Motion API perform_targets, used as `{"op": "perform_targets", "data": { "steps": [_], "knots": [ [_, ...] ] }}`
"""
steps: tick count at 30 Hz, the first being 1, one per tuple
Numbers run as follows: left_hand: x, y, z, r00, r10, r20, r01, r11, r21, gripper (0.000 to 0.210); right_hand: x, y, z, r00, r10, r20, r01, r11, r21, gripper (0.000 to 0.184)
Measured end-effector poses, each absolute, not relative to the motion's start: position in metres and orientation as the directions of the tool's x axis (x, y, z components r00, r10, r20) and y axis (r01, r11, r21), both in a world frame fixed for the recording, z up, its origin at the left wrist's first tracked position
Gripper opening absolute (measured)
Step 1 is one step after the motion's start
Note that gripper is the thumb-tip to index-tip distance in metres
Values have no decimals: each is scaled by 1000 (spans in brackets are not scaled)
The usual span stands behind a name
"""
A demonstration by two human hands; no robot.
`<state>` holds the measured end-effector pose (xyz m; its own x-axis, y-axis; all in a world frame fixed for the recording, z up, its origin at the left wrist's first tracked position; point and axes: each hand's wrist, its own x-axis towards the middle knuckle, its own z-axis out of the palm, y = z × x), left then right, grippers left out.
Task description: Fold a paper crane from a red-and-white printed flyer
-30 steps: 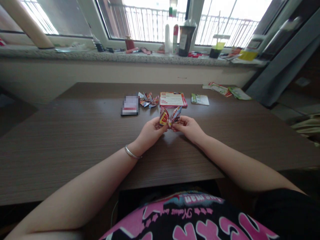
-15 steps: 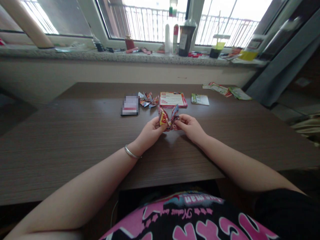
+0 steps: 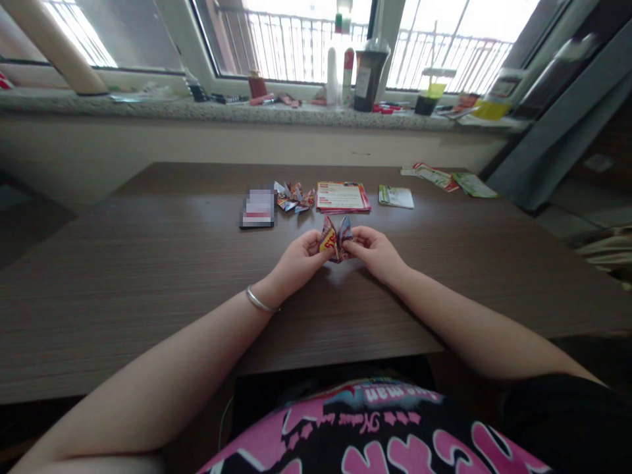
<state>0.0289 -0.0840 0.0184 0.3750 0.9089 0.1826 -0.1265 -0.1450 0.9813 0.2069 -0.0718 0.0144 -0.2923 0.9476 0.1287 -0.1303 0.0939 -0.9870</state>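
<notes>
Between my two hands is a folded paper piece [image 3: 338, 238], printed in red, yellow and blue, with two pointed flaps standing up. My left hand [image 3: 303, 255] pinches its left side, thumb in front. On the right side, my right hand [image 3: 375, 250] grips it the same way, fingers partly hidden behind the paper. Just beyond lies a stack of printed sheets [image 3: 343, 197] with red edges. Left of that stack sits a cluster of folded paper pieces [image 3: 295, 197] with pointed tips.
A dark-edged flat object with a blurred face [image 3: 257, 208] lies left of the cluster. Small green-and-white cards [image 3: 395, 197] lie to the right, with loose leaflets [image 3: 444, 179] farther back. Bottles and cups [image 3: 369, 76] line the stone windowsill [image 3: 222, 113] behind the brown table [image 3: 148, 276].
The two flaps of the folded paper have come closer together and sit slightly lower. My left hand has shifted a little to the right; my right hand has barely moved.
</notes>
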Motion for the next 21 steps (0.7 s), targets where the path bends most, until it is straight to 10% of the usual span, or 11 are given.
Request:
{"op": "perform_targets", "data": {
  "steps": [21],
  "knots": [
    [27, -87, 24, 207, 943, 262, -114, -243, 963, 28, 207, -79, 23, -284, 938, 198, -150, 160, -976, 34]
  ]
}}
